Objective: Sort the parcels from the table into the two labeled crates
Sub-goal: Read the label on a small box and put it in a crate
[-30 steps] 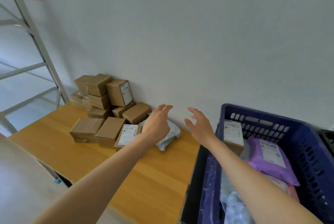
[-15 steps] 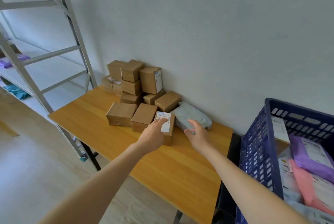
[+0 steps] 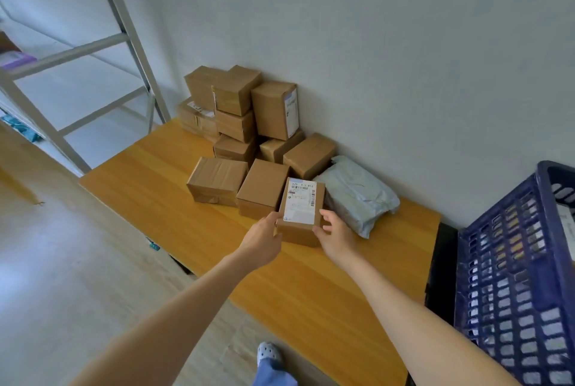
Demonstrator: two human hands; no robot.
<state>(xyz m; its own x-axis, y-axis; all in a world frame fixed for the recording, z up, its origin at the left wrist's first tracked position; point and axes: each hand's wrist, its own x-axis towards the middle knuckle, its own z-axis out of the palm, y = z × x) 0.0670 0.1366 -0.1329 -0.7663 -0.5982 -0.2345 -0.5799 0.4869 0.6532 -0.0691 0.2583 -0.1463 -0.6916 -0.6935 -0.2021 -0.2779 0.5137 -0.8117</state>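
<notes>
Gripping now, no longer reaching: clasps labelled cardboard box [image 3: 300, 208] with curled left hand [image 3: 264, 241] at its 8 o'clock, right hand [image 3: 336, 239] at 4 o'clock, on the table [image 3: 149, 186]. Blue crate [image 3: 510, 261] at 3 o'clock. Ready for lifting.

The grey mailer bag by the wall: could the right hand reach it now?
Probably yes: the grey mailer bag lies just beside the right hand, with nothing between them. But that hand grips the labelled box, so it would have to let go first.
</notes>
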